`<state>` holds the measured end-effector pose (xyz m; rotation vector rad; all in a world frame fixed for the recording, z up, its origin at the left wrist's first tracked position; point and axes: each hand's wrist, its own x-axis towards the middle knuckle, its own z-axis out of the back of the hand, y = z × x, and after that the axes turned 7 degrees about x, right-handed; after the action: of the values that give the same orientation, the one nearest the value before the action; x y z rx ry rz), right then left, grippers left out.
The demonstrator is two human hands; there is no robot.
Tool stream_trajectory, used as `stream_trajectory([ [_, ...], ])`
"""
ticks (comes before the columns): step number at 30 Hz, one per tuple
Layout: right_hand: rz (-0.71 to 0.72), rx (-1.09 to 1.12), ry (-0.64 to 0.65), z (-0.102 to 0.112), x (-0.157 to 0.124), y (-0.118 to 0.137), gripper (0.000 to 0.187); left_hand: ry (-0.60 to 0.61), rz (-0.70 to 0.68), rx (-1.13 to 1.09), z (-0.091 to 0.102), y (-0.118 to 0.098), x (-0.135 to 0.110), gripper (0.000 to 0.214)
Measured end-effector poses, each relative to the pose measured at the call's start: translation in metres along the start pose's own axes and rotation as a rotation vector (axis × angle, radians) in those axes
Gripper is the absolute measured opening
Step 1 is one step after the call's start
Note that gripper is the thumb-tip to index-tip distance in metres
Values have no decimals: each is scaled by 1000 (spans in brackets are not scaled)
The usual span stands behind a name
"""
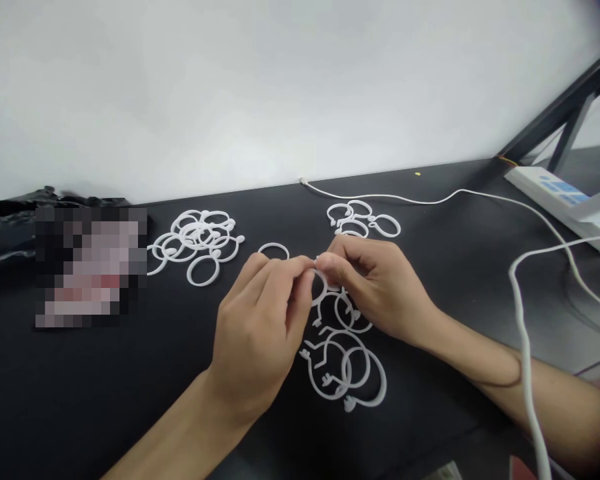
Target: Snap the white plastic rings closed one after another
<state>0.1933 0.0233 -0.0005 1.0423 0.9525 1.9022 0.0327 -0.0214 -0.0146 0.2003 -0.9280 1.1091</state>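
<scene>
Between my two hands, over the middle of the black table, is a white plastic ring (pixel 321 288). My left hand (pixel 260 317) pinches it from the left, and my right hand (pixel 387 283) grips it from the right, with both sets of fingertips meeting at its top. The fingers hide the part they hold. Just below and beneath my hands lie several loose white rings (pixel 356 367) with open, hooked clasp ends, some overlapping. Behind my left hand another white ring (pixel 274 245) shows in part.
Closed white rings with round tabs are heaped (pixel 203 272) at the left. A smaller group of rings (pixel 386 225) lies behind my right hand. A white cable (pixel 405 198) crosses the back, beside a power strip (pixel 555 193). A black plastic bag (pixel 10 227) and blurred patch occupy the left.
</scene>
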Motion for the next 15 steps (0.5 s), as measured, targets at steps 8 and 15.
stream_trajectory([
  [8,-29,25,-26,-2,-1,-1,42,11,-4,-7,-1,2,1,12],
  [15,-47,32,-26,-2,-1,0,44,86,36,-7,2,-3,2,14],
])
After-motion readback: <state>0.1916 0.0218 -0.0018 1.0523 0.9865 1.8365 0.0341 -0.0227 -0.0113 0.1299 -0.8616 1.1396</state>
